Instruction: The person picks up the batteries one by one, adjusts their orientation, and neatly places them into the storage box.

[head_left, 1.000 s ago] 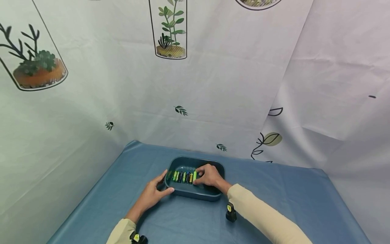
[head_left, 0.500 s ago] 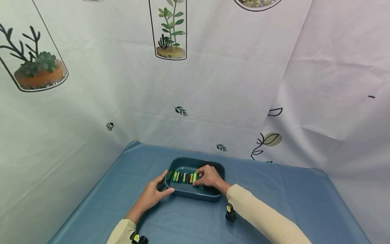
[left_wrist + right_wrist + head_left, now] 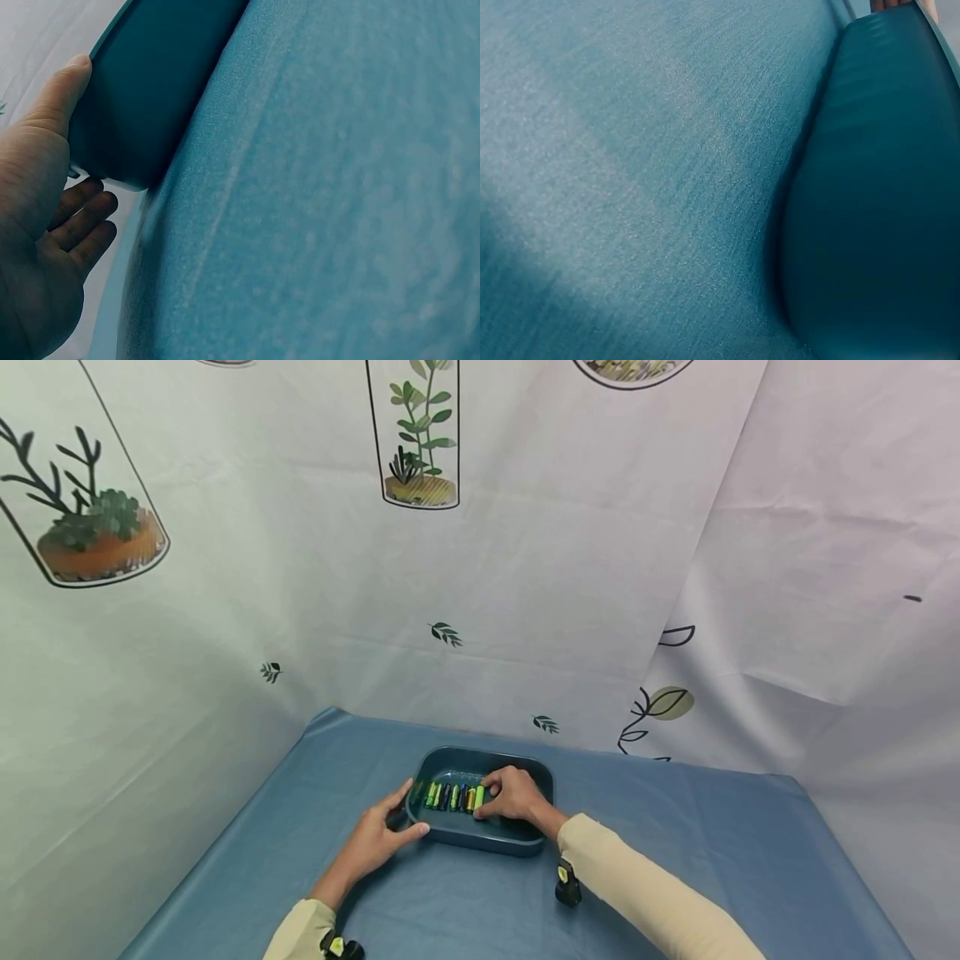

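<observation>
A dark teal rectangular tray point(image 3: 483, 840) lies on the cloth, with a row of several slim cylindrical batteries point(image 3: 453, 797) side by side on its floor. My right hand point(image 3: 516, 795) reaches in over the tray's right half. Its thumb and forefinger pinch the two ends of the bright green battery point(image 3: 480, 797) at the right end of the row. At the left end my left hand point(image 3: 372, 837) holds the tray, thumb at the near corner and forefinger along the left side. The left wrist view shows that thumb on the rim and the other fingers loosely bent below.
Blue cloth point(image 3: 465, 902) covers the table. White printed fabric point(image 3: 525, 568) hangs behind and along both sides. In the right wrist view the tray's outer wall point(image 3: 877, 195) fills the right side, and the right hand is out of sight there.
Both hands, the tray and the batteries stay practically where they were; the head view drifts very slightly.
</observation>
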The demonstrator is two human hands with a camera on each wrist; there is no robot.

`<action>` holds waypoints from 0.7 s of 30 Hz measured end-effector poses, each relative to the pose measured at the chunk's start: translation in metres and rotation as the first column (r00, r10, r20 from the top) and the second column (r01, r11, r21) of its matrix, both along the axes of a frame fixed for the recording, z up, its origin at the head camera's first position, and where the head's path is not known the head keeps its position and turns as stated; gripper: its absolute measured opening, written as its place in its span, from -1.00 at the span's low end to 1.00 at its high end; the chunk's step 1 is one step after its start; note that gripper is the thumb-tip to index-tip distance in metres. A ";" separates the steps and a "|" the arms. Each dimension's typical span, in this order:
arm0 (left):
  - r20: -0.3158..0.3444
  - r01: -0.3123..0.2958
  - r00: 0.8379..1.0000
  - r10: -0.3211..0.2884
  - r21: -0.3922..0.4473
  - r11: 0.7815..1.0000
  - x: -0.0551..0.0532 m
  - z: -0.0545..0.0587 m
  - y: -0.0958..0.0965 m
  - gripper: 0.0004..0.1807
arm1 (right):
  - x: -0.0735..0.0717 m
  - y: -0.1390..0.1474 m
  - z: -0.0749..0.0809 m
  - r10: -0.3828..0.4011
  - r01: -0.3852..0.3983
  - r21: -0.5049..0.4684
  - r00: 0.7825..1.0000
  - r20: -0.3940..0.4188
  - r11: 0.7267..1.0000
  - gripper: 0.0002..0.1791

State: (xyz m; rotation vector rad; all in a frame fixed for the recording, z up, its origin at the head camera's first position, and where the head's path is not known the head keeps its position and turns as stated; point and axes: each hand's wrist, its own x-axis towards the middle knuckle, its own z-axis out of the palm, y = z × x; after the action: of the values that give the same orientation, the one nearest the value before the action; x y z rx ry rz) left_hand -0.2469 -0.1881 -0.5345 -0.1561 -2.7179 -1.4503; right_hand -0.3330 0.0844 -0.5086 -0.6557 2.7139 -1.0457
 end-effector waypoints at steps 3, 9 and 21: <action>0.001 -0.003 1.000 0.003 -0.003 1.000 0.000 0.000 0.000 -0.04 | 0.000 0.000 0.000 0.003 -0.003 -0.007 1.000 0.008 1.000 -0.43; -0.025 -0.002 1.000 0.001 -0.020 1.000 0.000 0.000 0.001 -0.04 | 0.000 0.001 -0.001 0.000 0.000 -0.008 1.000 0.018 1.000 -0.41; -0.004 0.007 1.000 -0.007 0.006 1.000 -0.001 0.000 0.000 -0.03 | 0.001 0.002 0.004 0.004 -0.004 -0.062 1.000 0.007 0.998 -0.40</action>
State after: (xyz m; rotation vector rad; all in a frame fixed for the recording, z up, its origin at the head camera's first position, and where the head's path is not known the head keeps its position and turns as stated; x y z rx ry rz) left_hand -0.2478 -0.1880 -0.5346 -0.1680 -2.7128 -1.4582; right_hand -0.3315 0.0866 -0.5045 -0.6659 2.6824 -1.1333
